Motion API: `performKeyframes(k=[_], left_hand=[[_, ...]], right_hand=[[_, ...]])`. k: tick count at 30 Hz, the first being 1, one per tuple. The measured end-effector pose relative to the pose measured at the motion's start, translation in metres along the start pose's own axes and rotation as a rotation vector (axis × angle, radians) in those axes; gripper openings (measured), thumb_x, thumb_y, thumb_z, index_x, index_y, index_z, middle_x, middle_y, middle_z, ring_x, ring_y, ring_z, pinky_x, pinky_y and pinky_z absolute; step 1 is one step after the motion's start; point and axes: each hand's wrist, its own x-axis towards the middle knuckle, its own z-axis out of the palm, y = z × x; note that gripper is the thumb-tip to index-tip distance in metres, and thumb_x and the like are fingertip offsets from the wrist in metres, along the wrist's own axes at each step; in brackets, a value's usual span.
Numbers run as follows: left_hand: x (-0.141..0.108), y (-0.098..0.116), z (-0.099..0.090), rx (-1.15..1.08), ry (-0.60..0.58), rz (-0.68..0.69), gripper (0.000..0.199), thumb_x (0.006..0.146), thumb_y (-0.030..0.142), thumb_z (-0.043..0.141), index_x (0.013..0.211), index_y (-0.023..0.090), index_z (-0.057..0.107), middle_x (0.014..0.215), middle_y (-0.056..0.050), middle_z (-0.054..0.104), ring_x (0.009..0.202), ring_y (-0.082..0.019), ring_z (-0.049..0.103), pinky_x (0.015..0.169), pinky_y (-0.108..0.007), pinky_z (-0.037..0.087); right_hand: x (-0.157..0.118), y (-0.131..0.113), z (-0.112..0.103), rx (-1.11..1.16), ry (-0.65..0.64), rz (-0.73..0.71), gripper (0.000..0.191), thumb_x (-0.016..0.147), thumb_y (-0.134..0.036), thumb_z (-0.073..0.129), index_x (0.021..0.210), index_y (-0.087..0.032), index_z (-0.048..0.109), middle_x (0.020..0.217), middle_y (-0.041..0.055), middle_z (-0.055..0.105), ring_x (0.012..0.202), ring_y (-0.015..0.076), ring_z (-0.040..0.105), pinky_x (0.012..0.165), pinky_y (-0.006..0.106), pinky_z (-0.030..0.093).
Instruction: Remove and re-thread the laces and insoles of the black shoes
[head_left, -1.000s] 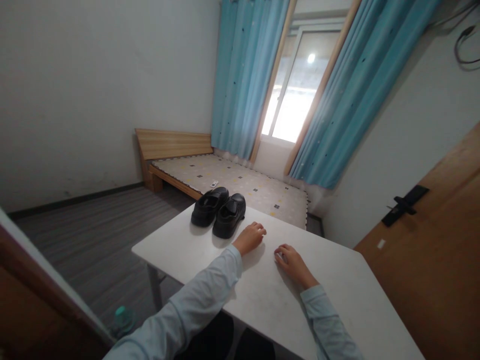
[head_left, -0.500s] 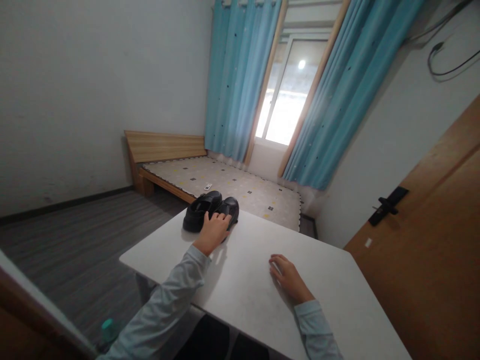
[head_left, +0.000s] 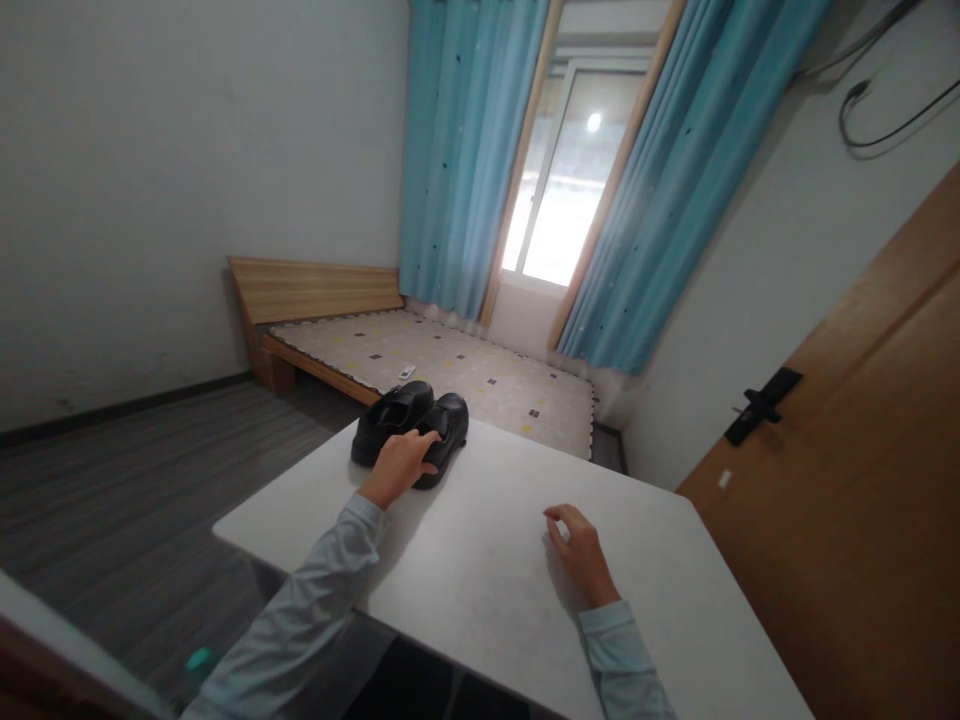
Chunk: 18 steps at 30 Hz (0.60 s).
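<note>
A pair of black shoes stands side by side at the far left corner of the white table [head_left: 495, 560]. My left hand [head_left: 401, 465] is at the back of the right-hand shoe [head_left: 451, 420], its fingers over the shoe's opening and the thumb lower at the heel, closed on it. Beside it, partly behind my hand, is the left-hand shoe [head_left: 382, 418]. Over the right part of the table is my right hand [head_left: 581, 550], loosely curled. Its thumb and forefinger are slightly apart, and nothing shows between them.
Beyond the table is a low bed [head_left: 510, 385] with a patterned mattress and a small white object [head_left: 406, 372] on it. A wooden door [head_left: 840, 480] with a black handle stands at the right. On the floor at lower left is something with a green top [head_left: 199, 660].
My left hand has shifted toward the shoe's heel, and more of its upper shows. My right hand's fingers have curled in a little. The view has shifted slightly.
</note>
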Motion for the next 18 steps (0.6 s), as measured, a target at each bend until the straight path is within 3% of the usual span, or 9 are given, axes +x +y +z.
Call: performKeyframes(k=[9, 14, 18], left_hand=[[0.002, 0.021, -0.015, 0.002, 0.086, 0.017, 0.031, 0.076, 0.02, 0.066, 0.107, 0.025, 0.062, 0.095, -0.007, 0.065, 0.094, -0.024, 0.058, 0.079, -0.033, 0.037], [-0.011, 0.044, -0.033, -0.039, 0.225, 0.085, 0.03, 0.079, 0.017, 0.062, 0.108, 0.024, 0.059, 0.092, -0.004, 0.068, 0.097, -0.023, 0.055, 0.084, -0.037, 0.033], [-0.027, 0.065, -0.033, -0.111, 0.254, 0.115, 0.035, 0.078, 0.02, 0.065, 0.111, 0.025, 0.057, 0.094, -0.002, 0.068, 0.095, -0.022, 0.055, 0.083, -0.036, 0.033]], right_hand=[[0.003, 0.007, -0.005, -0.024, 0.072, 0.037, 0.017, 0.084, -0.02, 0.045, 0.085, -0.016, 0.062, 0.083, 0.0066, 0.066, 0.079, 0.0205, 0.061, 0.075, 0.034, 0.048], [0.004, 0.008, -0.004, -0.018, 0.074, 0.045, 0.017, 0.084, -0.02, 0.045, 0.086, -0.017, 0.062, 0.083, 0.0072, 0.066, 0.078, 0.0211, 0.061, 0.074, 0.035, 0.048], [0.003, 0.004, -0.003, -0.009, 0.08, 0.037, 0.017, 0.084, -0.019, 0.045, 0.086, -0.017, 0.061, 0.083, 0.007, 0.066, 0.079, 0.0212, 0.061, 0.074, 0.034, 0.047]])
